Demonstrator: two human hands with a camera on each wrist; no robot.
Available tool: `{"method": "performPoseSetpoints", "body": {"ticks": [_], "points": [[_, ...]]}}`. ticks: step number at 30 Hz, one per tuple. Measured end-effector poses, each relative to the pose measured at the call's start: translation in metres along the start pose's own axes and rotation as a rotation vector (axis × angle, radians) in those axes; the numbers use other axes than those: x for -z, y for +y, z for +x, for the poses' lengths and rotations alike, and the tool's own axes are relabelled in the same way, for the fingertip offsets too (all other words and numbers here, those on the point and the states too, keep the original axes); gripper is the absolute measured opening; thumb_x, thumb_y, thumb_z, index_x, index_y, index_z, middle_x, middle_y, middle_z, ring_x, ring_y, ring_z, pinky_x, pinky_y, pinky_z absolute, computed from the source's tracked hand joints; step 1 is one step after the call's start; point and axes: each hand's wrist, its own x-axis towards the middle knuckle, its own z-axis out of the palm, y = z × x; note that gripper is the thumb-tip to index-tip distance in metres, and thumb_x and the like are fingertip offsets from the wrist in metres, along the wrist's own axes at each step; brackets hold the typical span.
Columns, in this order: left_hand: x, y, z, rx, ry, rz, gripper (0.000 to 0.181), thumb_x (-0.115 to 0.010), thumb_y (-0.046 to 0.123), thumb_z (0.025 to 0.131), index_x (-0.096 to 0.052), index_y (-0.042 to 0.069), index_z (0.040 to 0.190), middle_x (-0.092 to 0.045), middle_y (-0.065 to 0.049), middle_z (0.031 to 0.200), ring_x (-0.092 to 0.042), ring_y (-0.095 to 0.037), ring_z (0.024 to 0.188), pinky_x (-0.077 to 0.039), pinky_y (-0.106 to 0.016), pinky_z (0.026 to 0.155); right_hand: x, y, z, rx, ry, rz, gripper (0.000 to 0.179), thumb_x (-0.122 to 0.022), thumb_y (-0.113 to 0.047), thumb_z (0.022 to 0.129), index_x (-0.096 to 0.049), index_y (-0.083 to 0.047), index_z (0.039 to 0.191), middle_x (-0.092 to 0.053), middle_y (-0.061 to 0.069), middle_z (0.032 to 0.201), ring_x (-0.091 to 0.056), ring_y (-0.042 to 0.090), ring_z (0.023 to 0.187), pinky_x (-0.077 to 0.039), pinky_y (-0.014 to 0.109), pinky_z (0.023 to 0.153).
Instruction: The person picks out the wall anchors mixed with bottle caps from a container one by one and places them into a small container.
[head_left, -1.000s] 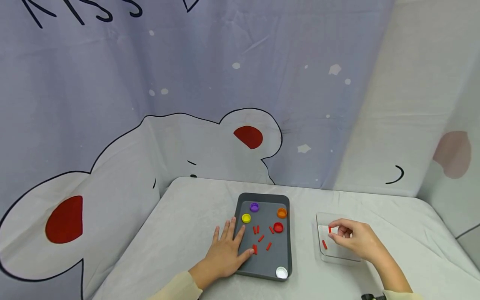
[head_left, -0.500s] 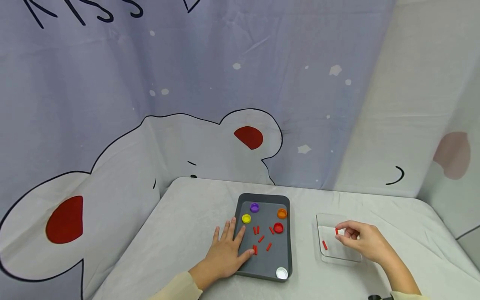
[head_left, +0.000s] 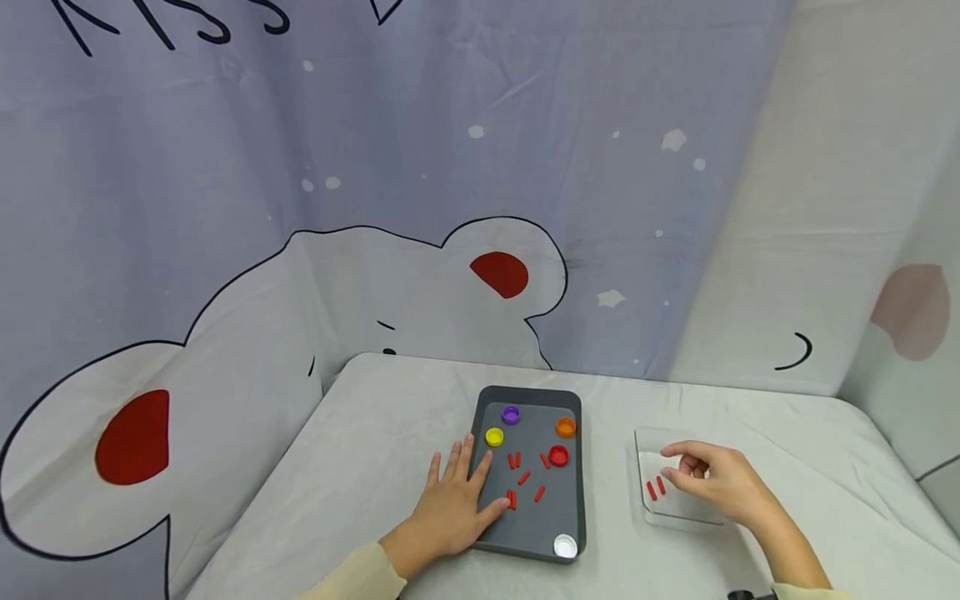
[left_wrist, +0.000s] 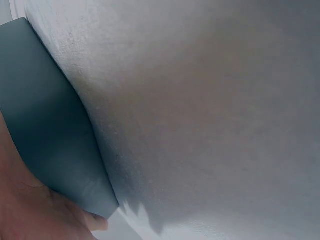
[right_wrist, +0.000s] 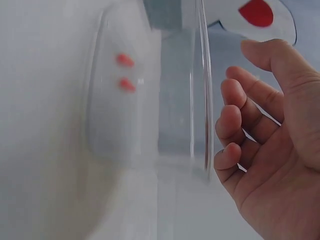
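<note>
Right hand [head_left: 723, 479]: thumb and index finger parted, a bare gap between the tips; remaining fingers loosely bent. Changed: 0.5 s ago the same 2 digits pinched a red rod, which now lies in the clear box.

Pose: hand over the right part of the clear box [head_left: 693, 507], thumb side toward the tray, forearm coming in from the lower right. Contact with the box: cannot tell.

Red rods in the box [head_left: 661, 485]: 2, side by side, slightly apart, both lying on the floor near the left wall; 1 loose there in the earlier frame.

Left hand [head_left: 453, 507]: palm down, fingers straight and spread, laid over the left edge of the grey tray [head_left: 536, 533]; unchanged. Sleeve [head_left: 360, 577]: beige.

Red rods on the tray [head_left: 524, 477]: 7, lying scattered, 1 of them just beside the red cap [head_left: 558, 455].

Other caps on the tray: purple cap [head_left: 511, 415], yellow cap [head_left: 494, 437], orange cap [head_left: 566, 427]; whitish cap [head_left: 565, 546] in the near right corner.

Ground: white cloth [head_left: 615, 567] under tray and box.
</note>
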Motion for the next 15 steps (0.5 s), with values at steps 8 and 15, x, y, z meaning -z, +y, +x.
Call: {"method": "performPoseSetpoints", "body": {"ticks": [8, 15], "points": [[0.000, 0.000, 0.000, 0.003, 0.003, -0.001, 0.083, -0.036, 0.071, 0.099, -0.036, 0.015, 0.159, -0.012, -0.019, 0.168, -0.014, -0.040, 0.154, -0.008, -0.066, 0.119, -0.025, -0.022, 0.009, 0.005, -0.050, 0.067, 0.021, -0.079, -0.015, 0.087, -0.075, -0.007, 0.105, -0.054, -0.016, 0.066, -0.049, -0.001, 0.060, -0.041, 0.022, 0.055], [0.001, 0.000, -0.001, -0.011, 0.011, -0.012, 0.082, -0.040, 0.069, 0.099, -0.038, 0.011, 0.158, -0.014, -0.021, 0.168, -0.016, -0.043, 0.153, -0.009, -0.068, 0.118, -0.046, -0.038, 0.018, 0.003, -0.033, 0.071, 0.021, -0.082, -0.015, 0.084, -0.076, -0.007, 0.102, -0.054, -0.014, 0.068, -0.046, -0.001, 0.059, -0.042, 0.022, 0.055]]}}
